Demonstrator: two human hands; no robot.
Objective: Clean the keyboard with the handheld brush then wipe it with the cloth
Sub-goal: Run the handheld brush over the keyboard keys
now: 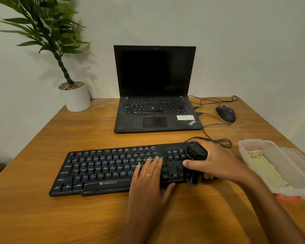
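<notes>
Nearest us, our left hand (148, 175) lies flat on the right-centre keys of the keyboard (113, 169), fingers straight and pointing away from us, thumb at the front edge; it pins the board to the worktop (77, 217) and grips nothing. Just to its right, our right hand (217, 164) closes round the black brush (195, 162), thumb pressed on the near face and fingers wrapped behind. The brush stands over the arrow and navigation keys at the board's right end, its lower end blurred, so we cannot tell whether the bristles touch the keys.

The relation that governs the coming stroke: the keyboard's long axis runs left to right across our view, tilted slightly so that the left end sits nearer us, and almost all of its length lies to the left of the grip. We judge brushing to be under way at the right end, with the letter field unswept beyond the pinning hand, which sits in the path of a leftward stroke.

To the right, beside the board, a clear tray (292, 187) holds the pale green cloth (269, 171), nearer our right hand than our left and untouched. Farther back stand a laptop (155, 88) with a dark screen, a mouse (225, 113) to its right, and a potted plant (76, 97) at the far left corner.
</notes>
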